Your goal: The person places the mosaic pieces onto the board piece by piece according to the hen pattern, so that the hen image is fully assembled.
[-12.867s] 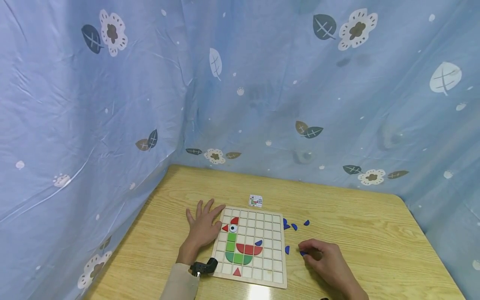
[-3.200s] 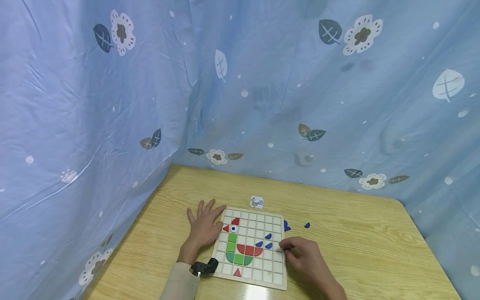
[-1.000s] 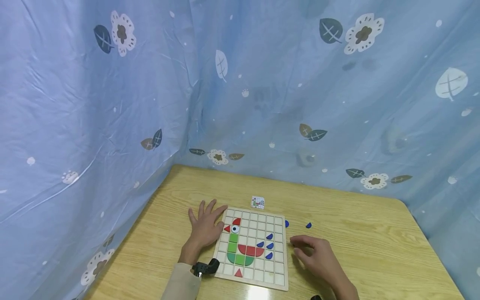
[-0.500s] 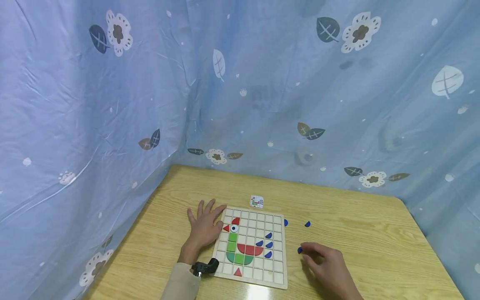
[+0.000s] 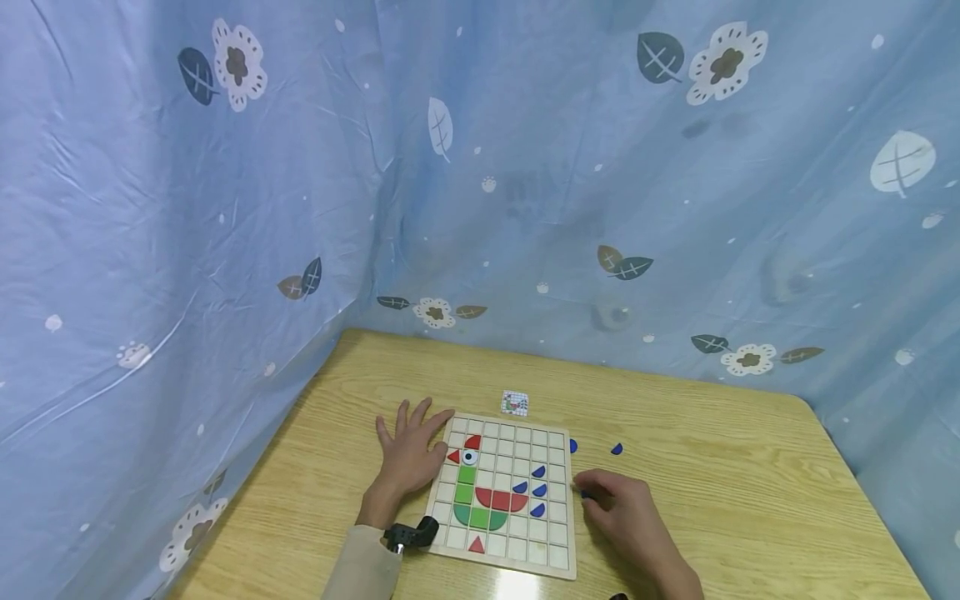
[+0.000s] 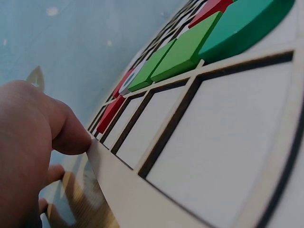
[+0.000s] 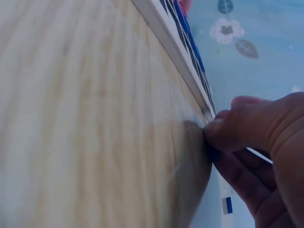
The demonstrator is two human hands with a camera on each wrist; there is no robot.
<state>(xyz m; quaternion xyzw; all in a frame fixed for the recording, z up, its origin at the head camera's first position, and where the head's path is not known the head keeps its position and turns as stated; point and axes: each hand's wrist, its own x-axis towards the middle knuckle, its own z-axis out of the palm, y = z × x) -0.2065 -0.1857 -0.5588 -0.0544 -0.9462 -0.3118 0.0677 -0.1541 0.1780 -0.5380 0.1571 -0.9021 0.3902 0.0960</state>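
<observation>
A wooden grid board [image 5: 517, 562] lies on the table, bearing a bird shape of flat coloured pieces. Green squares [image 5: 464, 493] form its neck and a red strip [image 5: 501, 500] its wing. Several blue half-round pieces [image 5: 538, 490] sit in cells on the right. My left hand [image 5: 408, 457] rests at the board's left edge with fingers spread; in the left wrist view the thumb [image 6: 71, 135] touches the rim. Just off the right edge, my right hand [image 5: 618, 504] pinches a blue half-round piece [image 7: 213, 153], mostly hidden by the fingers.
Loose blue pieces lie to the right of the board, one by its edge [image 5: 573, 447] and one farther out [image 5: 617, 449]. A small picture card [image 5: 514, 403] lies behind the board. A blue patterned curtain [image 5: 525, 208] borders the table [image 5: 712, 442].
Three more blue pieces now sit on the board than in the oldest frame, and fewer lie loose. Over the last half second my right hand moved left towards the board with a blue piece.
</observation>
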